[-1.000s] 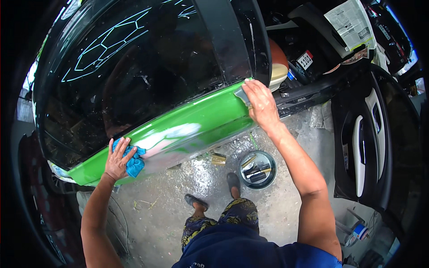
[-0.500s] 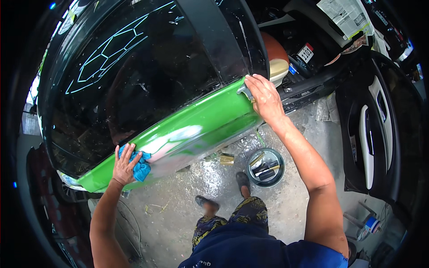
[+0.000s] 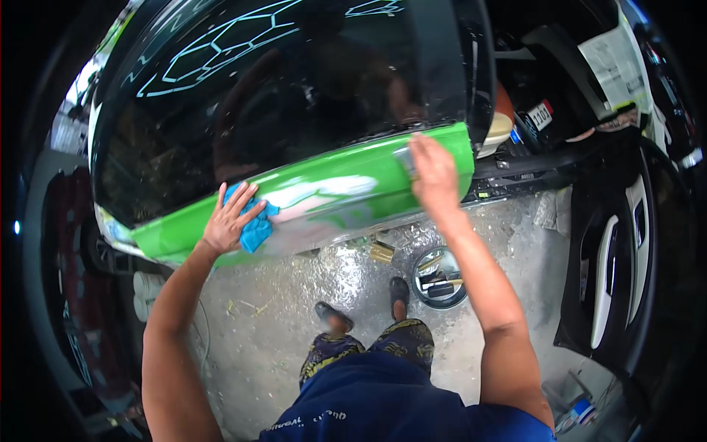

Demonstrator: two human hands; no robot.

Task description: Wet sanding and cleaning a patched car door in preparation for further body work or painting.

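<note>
A green car door panel [image 3: 309, 177], with pale whitish sanded patches toward its middle, stretches across the view below a dark window [image 3: 309, 96]. Toward its left part, my left hand [image 3: 230, 221] lies with fingers spread over a crumpled blue cloth [image 3: 258, 230], pressing it against the panel. Near the panel's right end, my right hand [image 3: 436, 177] is closed on a grey sheet [image 3: 403, 156] that looks like sandpaper, held flat on the green paint. Motion blurs that hand, and its fingers partly cover the sheet.
Below my right forearm, a round tub of water [image 3: 423, 296] with tools in it stands on the wet floor [image 3: 258, 346]. Nearby lies a tan block [image 3: 381, 253]. A removed door trim panel [image 3: 589, 243] is at the right; white containers [image 3: 147, 287] are at the left.
My right hand has slid the grey sheet leftward, away from the panel's right edge. My left hand stays on the blue cloth. The whole view has shifted and turned slightly.
</note>
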